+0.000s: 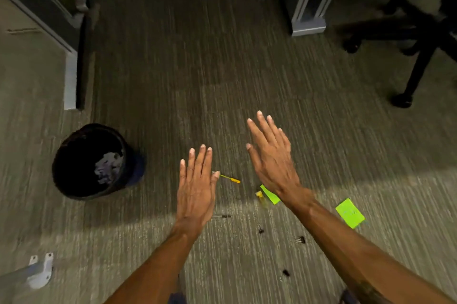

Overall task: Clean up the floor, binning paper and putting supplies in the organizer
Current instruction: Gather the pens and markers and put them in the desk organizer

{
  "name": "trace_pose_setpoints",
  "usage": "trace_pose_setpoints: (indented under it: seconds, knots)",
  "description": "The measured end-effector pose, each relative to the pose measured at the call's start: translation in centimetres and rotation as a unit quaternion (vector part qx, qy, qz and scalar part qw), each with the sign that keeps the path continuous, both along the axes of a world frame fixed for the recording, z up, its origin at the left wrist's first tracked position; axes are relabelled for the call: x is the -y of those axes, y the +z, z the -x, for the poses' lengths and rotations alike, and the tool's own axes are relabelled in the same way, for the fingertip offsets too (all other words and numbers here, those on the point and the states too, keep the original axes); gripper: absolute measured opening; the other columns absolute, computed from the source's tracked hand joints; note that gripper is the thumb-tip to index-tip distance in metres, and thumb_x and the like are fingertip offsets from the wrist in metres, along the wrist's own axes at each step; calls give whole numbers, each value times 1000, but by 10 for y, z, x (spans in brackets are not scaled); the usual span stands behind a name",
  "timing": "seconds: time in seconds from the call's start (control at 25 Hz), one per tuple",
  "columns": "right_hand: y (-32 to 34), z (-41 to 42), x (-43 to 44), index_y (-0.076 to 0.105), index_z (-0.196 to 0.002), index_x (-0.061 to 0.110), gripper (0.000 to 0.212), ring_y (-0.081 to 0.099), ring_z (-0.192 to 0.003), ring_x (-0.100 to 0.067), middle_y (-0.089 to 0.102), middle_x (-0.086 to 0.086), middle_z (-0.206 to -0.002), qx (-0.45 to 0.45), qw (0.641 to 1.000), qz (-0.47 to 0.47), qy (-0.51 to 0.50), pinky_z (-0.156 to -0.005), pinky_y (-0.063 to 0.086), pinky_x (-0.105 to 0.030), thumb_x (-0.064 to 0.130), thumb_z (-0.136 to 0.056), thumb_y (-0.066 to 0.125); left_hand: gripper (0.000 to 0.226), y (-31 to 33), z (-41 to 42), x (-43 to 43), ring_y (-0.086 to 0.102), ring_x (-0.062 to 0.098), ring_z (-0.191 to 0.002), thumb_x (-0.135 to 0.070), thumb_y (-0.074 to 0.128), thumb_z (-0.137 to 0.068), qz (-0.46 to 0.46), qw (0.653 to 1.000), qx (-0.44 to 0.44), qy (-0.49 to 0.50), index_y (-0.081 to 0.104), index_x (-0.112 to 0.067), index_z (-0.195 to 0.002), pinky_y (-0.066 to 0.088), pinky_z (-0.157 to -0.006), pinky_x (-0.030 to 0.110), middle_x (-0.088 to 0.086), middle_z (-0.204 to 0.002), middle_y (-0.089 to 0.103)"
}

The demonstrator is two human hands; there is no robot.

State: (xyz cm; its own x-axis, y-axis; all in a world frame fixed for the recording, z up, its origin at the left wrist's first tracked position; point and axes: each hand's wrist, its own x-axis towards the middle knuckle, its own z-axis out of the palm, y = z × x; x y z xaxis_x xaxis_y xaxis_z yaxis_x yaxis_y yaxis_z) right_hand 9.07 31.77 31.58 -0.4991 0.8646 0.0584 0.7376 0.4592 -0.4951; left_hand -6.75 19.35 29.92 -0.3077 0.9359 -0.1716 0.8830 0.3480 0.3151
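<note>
At far left we see the black waste bin [90, 161] upright on the carpet [222, 69], crumpled paper inside. Our left hand [196, 187] hovers flat, fingers extended, empty. Beside its thumb lies a yellow pen [231, 178]. Our right hand [270, 158] is likewise spread and empty above one green sticky note [270, 195]; another green note [350, 213] lies further right, binder clips [301, 239] nearby.
</note>
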Motion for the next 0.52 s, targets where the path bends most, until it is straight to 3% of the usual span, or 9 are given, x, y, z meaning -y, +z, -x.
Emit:
trace_pose_setpoints:
  seconds: [0.2,0.36,0.44,0.52]
  knots:
    - [-118,-31,48,47,-145,15,47,40,-140,-29,38,-7,-157,22,995,96,2,-110,37,-46,21,-99,53,52,-107,-16,29,2,18,-153,-31,27,-107,44,998,21,-44,18,-19,-156,5,-125,43,-3,-164,15]
    - [-212,-33,93,60,-124,7,31,56,-108,-33,58,-12,-123,29,983,181,-15,-94,45,-45,15,-95,59,48,-190,-9,32,24,22,-148,-25,33,-106,90,992,-4,-84,28,-16,-152,18,-123,43,4,-157,34]
    - [-255,-28,122,64,-114,9,21,59,-100,-32,63,-13,-109,12,958,273,-91,-88,46,-39,17,-96,57,46,-225,-3,23,39,22,-137,-21,39,-104,93,990,-23,-107,34,-17,-149,31,-116,43,3,-148,45]
    - [-292,-20,154,66,-96,13,13,66,-86,-30,70,-12,-93,-2,901,389,-192,-76,51,-37,20,-97,55,46,-253,2,12,48,20,-129,-16,49,-99,91,986,-43,-134,41,-21,-145,38,-111,41,1,-142,51]
